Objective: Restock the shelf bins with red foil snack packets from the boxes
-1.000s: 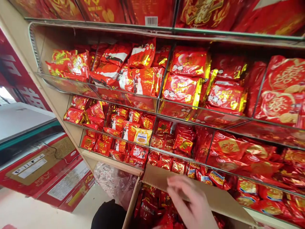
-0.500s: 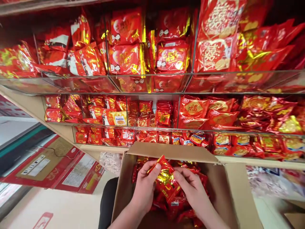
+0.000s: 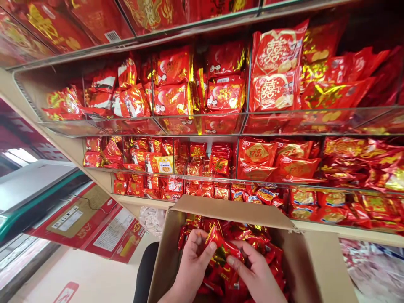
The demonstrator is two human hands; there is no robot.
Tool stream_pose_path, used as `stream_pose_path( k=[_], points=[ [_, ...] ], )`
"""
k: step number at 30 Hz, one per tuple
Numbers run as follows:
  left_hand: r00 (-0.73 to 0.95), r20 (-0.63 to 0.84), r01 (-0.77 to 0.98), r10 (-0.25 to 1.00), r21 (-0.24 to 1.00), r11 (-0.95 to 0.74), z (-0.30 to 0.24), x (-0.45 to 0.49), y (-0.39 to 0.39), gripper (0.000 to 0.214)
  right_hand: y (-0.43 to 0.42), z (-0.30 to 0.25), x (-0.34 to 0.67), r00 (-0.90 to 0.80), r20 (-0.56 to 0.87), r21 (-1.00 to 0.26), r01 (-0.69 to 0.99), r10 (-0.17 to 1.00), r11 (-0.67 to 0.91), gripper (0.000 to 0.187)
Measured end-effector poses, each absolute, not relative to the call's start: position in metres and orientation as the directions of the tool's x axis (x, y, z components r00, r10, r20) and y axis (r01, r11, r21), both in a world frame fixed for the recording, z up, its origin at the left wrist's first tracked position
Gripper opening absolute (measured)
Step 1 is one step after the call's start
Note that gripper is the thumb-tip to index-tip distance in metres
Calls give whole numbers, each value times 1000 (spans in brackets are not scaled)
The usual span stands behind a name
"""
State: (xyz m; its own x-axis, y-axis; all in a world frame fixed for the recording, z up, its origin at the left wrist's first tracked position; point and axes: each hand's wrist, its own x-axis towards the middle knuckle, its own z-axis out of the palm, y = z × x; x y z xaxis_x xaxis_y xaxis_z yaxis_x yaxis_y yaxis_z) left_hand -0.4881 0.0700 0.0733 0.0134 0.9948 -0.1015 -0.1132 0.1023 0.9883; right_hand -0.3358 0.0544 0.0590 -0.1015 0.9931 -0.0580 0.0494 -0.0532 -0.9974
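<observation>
Between both hands is a shiny red and gold snack packet [image 3: 222, 252], held just over the open cardboard box [image 3: 233, 209]. My left hand [image 3: 197, 261] pinches the packet's upper left end between thumb and fingers. On its right side, my right hand [image 3: 252, 265] grips it with thumb in front and fingers behind. Beneath them the box is filled with many similar red packets [image 3: 271, 256], partly hidden by my hands and forearms.
Ahead rise shelves with clear front panels [image 3: 202, 122], stocked with red snack packets [image 3: 259, 153]. A red and brown carton [image 3: 85, 227] lies on the floor at left. Clear plastic bags [image 3: 153, 219] sit under the lowest shelf. A dark-clothed knee [image 3: 147, 269] is beside the box.
The view has tilted upward, so a higher shelf shows. The packet has turned in my hands, and my right fingers have shifted along its right side.
</observation>
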Motion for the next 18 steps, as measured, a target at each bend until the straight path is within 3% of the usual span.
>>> stream_pose_path(
  k=[2, 5, 7, 9, 11, 14, 18],
  points=[
    [-25, 6, -1, 1000, 1000, -6, 72, -505, 71, 22, 61, 68, -333, -74, -25, -991, 130, 997, -15, 27],
    [-213, 240, 237, 947, 953, -188, 63, -544, 78, 28, 87, 100, -335, 21, 84, -963, 258, 996, 75, 32],
    [-342, 337, 376, 877, 904, -201, 49, -579, 86, 32, 117, 128, -344, 39, 208, -911, 371, 977, 179, 32],
    [-437, 309, 433, 845, 895, -104, 27, -615, 92, 33, 155, 156, -360, -7, 363, -785, 536, 932, 310, 27],
    [-490, 161, 473, 857, 875, 107, -2, -647, 94, 33, 200, 176, -379, -94, 446, -591, 716, 890, 372, 23],
    [-406, -2, 653, 914, 699, 292, -44, -674, 86, 35, 265, 190, -408, -134, 368, -337, 903, 920, 267, 24],
    [-265, -226, 862, 937, 379, 335, -66, -669, 74, 38, 326, 187, -433, -156, 274, -222, 950, 949, 220, 26]
  ],
)
